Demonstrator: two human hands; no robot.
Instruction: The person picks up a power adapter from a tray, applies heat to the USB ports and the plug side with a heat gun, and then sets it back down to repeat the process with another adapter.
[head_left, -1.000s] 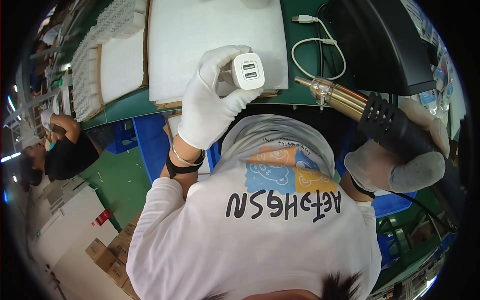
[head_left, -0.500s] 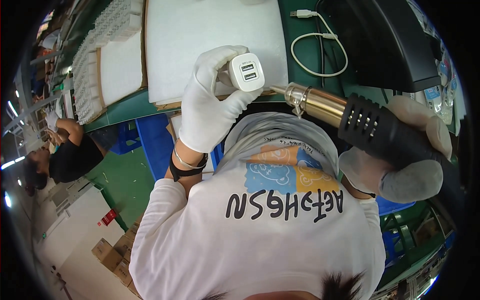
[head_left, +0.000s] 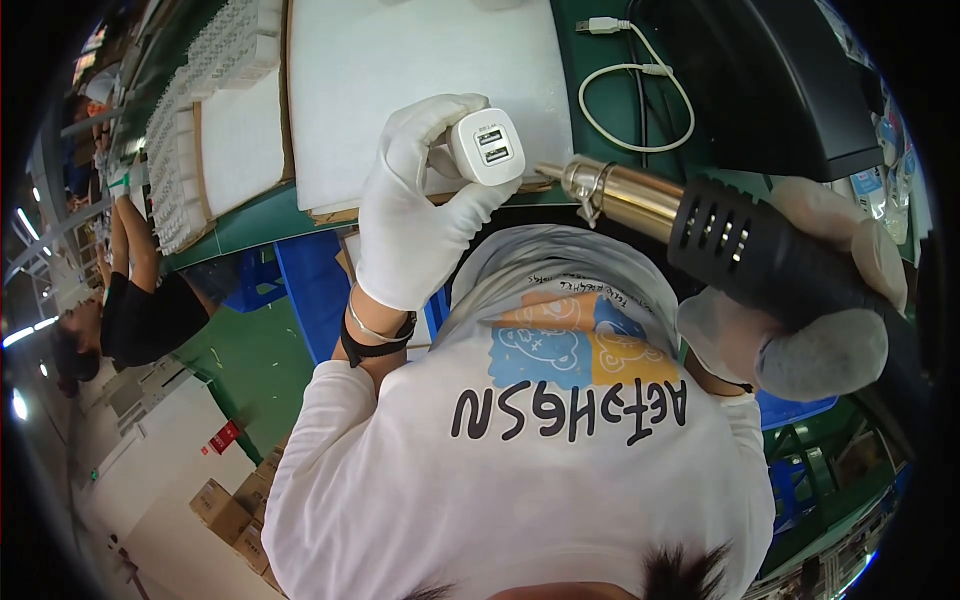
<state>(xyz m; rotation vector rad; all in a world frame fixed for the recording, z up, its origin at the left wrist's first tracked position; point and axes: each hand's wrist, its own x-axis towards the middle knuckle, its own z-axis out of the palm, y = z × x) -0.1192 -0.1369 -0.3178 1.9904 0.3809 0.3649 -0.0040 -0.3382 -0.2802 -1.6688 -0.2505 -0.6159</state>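
Note:
Between the thumb and fingers of my left hand (head_left: 412, 215), in a white glove, is a small white USB charger (head_left: 488, 147). Its rounded square face with two USB ports is turned up and to the right. My right hand (head_left: 820, 300), also gloved, is wrapped around the black handle of a hot air gun (head_left: 735, 235). The gun's brass-coloured barrel and narrow nozzle point left at the charger, with a small gap between the nozzle tip and the charger's side. A wire clip is wound around the barrel near the nozzle.
A white foam sheet (head_left: 430, 60) lies on the green table behind my left hand. Rows of small white pieces (head_left: 175, 150) stand at the far left. A white USB cable (head_left: 690, 110) curls beside a large black device (head_left: 770, 80). A co-worker (head_left: 150, 320) sits at left.
The charger has shifted slightly left and turned a little in my left hand. The hot air gun has also moved a little left. At the far left, the co-worker's arm has moved.

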